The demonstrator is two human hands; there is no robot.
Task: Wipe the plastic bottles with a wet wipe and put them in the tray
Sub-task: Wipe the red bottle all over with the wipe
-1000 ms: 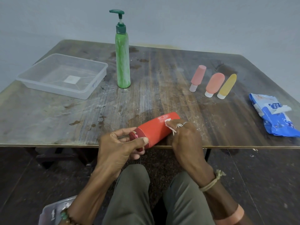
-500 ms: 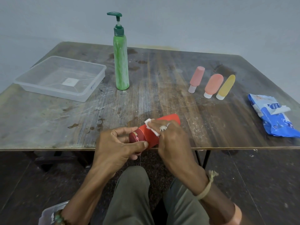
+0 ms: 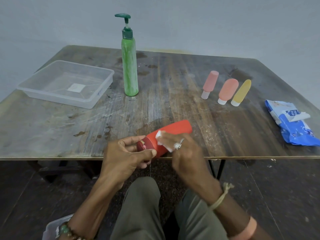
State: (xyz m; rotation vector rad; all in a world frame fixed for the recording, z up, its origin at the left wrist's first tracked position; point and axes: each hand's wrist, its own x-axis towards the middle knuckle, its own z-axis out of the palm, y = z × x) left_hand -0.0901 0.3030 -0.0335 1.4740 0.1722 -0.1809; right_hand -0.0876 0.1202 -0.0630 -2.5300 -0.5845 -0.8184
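red bottle: glossy, darker red cap, slanted across near desk edge, centre | left hand: fingers and thumb curled round cap end | right hand: fingers pinch white wet wipe against bottle's side | tray: clear plastic, far left | green pump bottle: upright, right of tray

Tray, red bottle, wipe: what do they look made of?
Tray: clear glossy plastic, likely rigid; the tabletop shows through its walls. Red bottle: opaque plastic, smooth with a soft sheen; its cap is darker and glossier. Wipe, pressed on it by the right hand: white, crumpled, probably a soft nonwoven sheet.
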